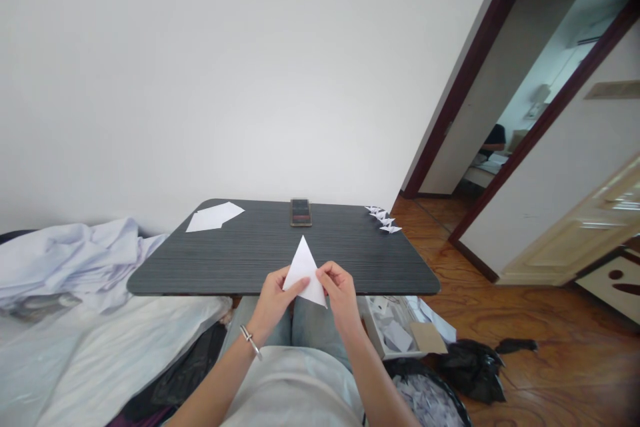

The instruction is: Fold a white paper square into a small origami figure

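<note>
Paper triangle (301, 263): lower centre of frame, tip upward.
Left hand (279, 295): gripping left side, thumb across the face.
Right hand (339, 287): pinching right edge.
Handling: likely best with edges aligned, creases pressed firmly.
Tabletop (230, 257): paper sheets (213, 217), left of centre; small folded pieces (391, 229), right.

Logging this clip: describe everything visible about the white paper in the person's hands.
The white paper is thin, smooth-looking and unmarked, roughly triangular and apparently folded; the layers are too small to count. Its sharp tip points away from the person, and a lower corner hangs near the right hand. It is held at the near edge of the dark table. The left hand's thumb lies across its face; the right hand's grip pinches its right side.
</note>
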